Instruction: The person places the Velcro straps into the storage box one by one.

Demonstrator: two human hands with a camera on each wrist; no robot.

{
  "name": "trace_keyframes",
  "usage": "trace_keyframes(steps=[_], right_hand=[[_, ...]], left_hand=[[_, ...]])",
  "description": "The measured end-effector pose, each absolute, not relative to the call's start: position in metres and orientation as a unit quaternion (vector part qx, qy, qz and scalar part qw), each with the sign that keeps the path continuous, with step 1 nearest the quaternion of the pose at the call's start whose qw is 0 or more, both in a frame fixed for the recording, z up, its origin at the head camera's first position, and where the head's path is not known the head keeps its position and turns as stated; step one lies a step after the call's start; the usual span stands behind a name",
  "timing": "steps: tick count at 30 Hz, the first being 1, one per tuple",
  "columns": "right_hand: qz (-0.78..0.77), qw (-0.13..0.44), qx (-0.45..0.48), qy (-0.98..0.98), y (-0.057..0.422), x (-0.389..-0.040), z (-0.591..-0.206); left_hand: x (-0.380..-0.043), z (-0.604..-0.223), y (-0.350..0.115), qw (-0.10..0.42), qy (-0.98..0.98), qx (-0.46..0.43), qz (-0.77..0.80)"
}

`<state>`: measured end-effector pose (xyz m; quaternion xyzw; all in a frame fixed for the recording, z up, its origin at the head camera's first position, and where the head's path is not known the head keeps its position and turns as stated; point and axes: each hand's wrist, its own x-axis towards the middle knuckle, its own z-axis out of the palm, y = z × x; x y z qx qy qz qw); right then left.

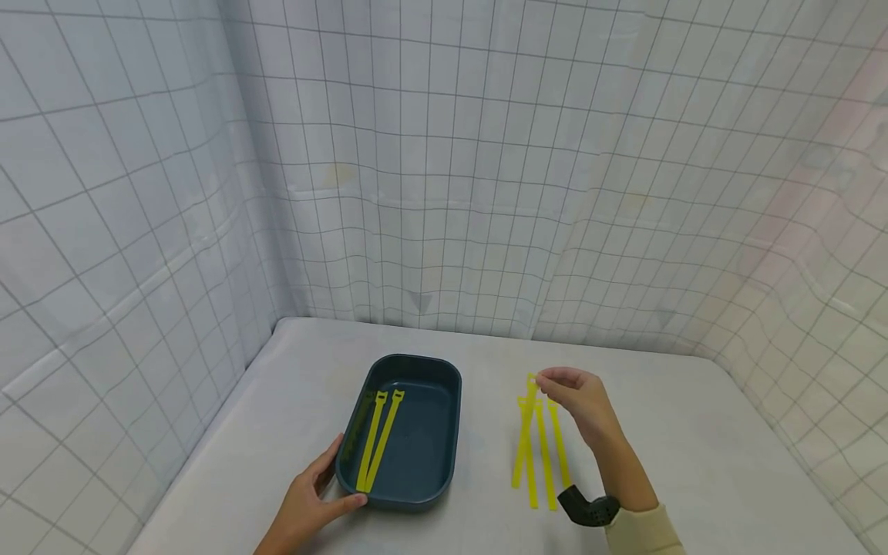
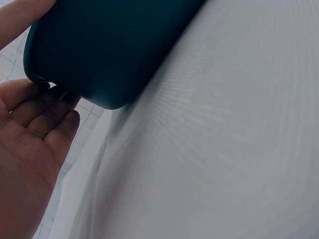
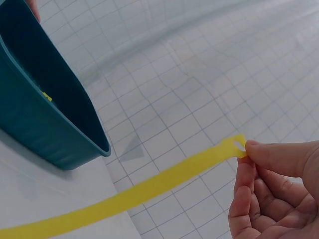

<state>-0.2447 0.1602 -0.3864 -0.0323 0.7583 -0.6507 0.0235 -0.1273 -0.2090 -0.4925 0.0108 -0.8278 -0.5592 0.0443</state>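
A dark teal tray point(image 1: 419, 447) with rounded corners stands left of centre. Two yellow slotted strap ties point(image 1: 385, 439) lie along its left side, a faint reflection beside them. My left hand point(image 1: 308, 493) holds the tray's near-left corner, thumb at the front and fingers along the left side. Between thumb and fingertips, my right hand point(image 1: 581, 399) pinches the slotted head of another yellow strap tie point(image 3: 149, 188). Its head is raised and its tail slopes down over several yellow strap ties point(image 1: 546, 455) lying on the white table.
The white cloth-covered table point(image 1: 486, 478) has grid-patterned curtains point(image 1: 444, 193) behind it and on both sides. A black wrist device point(image 1: 588, 509) sits on my right wrist, close to the lower ends of the straps.
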Motion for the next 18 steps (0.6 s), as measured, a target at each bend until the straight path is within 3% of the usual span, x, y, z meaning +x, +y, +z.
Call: trace_keyframes(steps=[18], right_hand=[[-0.68, 0.002, -0.077, 0.729, 0.146, -0.253, -0.362]], left_hand=[[-0.128, -0.494, -0.21, 0.045, -0.83, 0.007, -0.557]])
